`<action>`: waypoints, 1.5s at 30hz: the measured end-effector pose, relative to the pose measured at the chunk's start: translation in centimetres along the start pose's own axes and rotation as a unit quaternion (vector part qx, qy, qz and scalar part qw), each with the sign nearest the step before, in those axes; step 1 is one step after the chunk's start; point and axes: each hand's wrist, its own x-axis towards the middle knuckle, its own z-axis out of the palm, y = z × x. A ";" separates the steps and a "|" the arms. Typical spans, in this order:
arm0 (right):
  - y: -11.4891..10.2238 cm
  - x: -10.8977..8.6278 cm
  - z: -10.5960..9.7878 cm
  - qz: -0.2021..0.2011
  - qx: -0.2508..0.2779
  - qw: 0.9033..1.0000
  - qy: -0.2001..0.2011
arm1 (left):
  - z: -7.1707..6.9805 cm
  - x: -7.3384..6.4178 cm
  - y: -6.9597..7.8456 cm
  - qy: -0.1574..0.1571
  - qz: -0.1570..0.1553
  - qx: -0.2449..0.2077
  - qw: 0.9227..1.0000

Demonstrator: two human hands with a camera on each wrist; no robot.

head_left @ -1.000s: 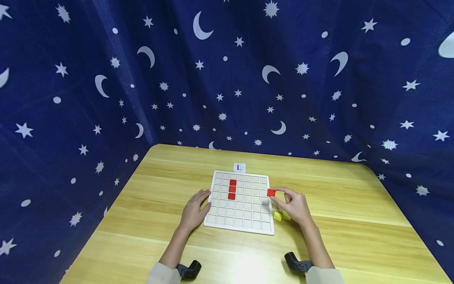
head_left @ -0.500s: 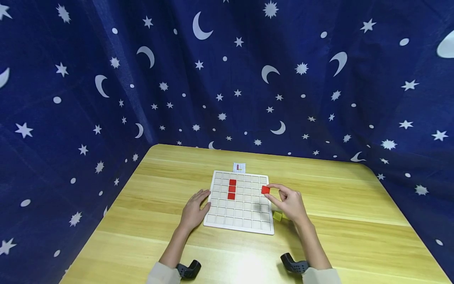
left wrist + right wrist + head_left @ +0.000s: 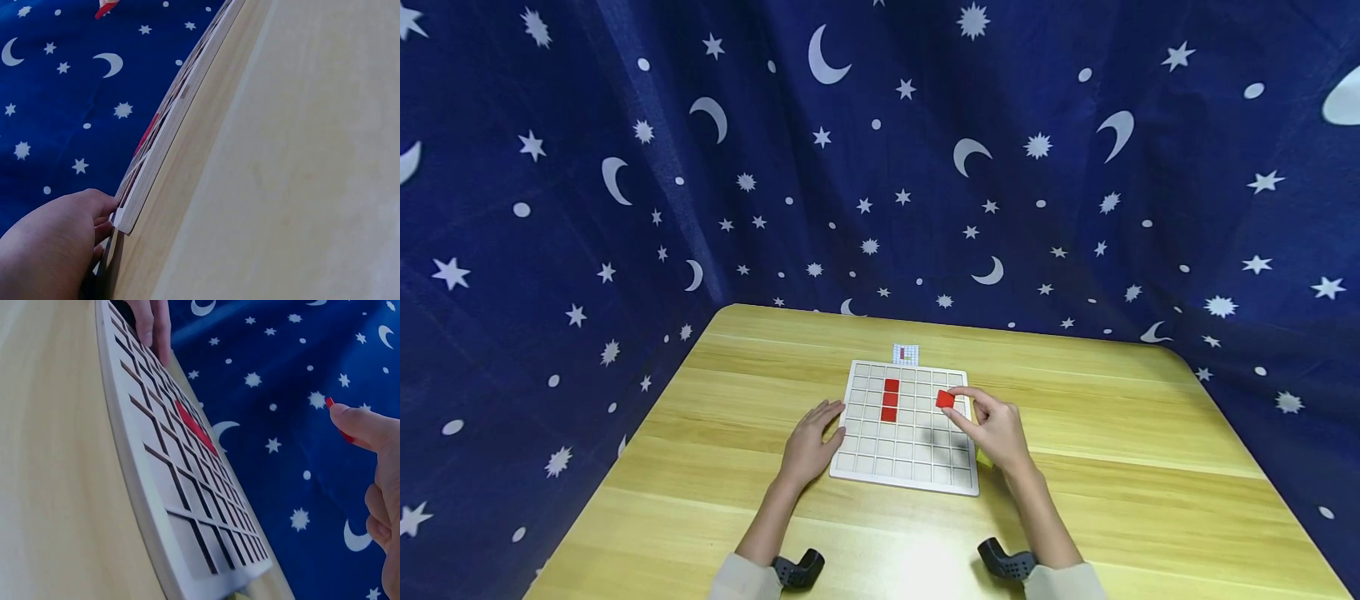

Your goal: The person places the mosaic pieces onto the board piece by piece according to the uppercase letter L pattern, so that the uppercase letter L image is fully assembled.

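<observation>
A white grid board lies on the wooden table, with a column of 3 red squares set in its cells at the upper left. My right hand pinches a red square tile between thumb and index finger, above the board's right part. In the right wrist view the thumb hides most of that tile. At the board's left edge rests my left hand, fingers extended and thumb apart, the fingertips touching the rim. The left wrist view shows that hand at the board's corner.
A small printed grid card lies just behind the board. Beside the board's right edge a yellow piece shows, mostly hidden under my right hand. A dark blue curtain with stars and moons stands behind the table.
My right hand has carried the red tile leftward from the board's right edge to over its right columns, covering more of the yellow pieces. The left hand stays in place.
</observation>
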 end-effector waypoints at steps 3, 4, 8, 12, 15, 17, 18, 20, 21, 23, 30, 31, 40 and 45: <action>-0.3 0.1 0.6 -0.005 -0.003 1.000 0.004 | 0.0 0.0 0.0 -0.002 -0.001 0.000 1.000; -0.3 0.1 0.8 -0.010 -0.006 1.000 0.006 | 0.0 0.0 0.0 -0.002 -0.002 0.000 1.000; -0.5 0.1 1.7 -0.019 -0.003 1.000 0.011 | 0.0 0.0 0.0 0.000 0.000 0.001 1.000; -0.8 0.1 2.6 -0.021 0.005 1.000 0.008 | 0.0 0.0 -0.1 0.004 0.009 0.000 1.000; -1.0 0.1 3.2 -0.027 0.005 1.000 0.004 | 0.0 0.0 -0.1 0.006 0.018 0.001 1.000; -1.0 0.1 3.7 -0.034 0.001 0.999 0.002 | 0.0 0.0 0.0 0.006 0.017 -0.001 1.000; -1.1 0.1 3.9 -0.037 -0.002 0.999 0.001 | 0.0 0.0 0.0 0.007 0.018 0.000 1.000; -1.2 0.0 4.4 -0.041 -0.008 0.999 -0.003 | -0.1 0.0 0.0 0.006 0.014 0.000 1.000; -1.2 0.0 4.6 -0.044 -0.011 0.999 -0.005 | -0.1 0.0 0.0 0.005 0.011 -0.002 1.000; -1.2 0.0 5.1 -0.046 -0.018 0.999 -0.010 | 0.0 0.0 -0.1 0.003 0.005 -0.001 1.000; -1.0 -0.6 6.7 -0.047 -0.022 0.998 -0.020 | 0.0 0.0 0.0 0.009 0.018 0.003 1.000; -1.0 -0.7 6.8 -0.047 -0.020 0.998 -0.022 | 0.0 0.0 0.0 0.011 0.021 0.003 1.000; -1.0 -1.2 7.9 -0.007 -0.012 0.998 -0.057 | 0.0 0.0 0.1 0.009 0.017 -0.005 1.000; -0.9 -1.3 8.3 0.002 -0.010 0.997 -0.075 | 0.0 0.0 0.0 0.004 0.008 -0.002 1.000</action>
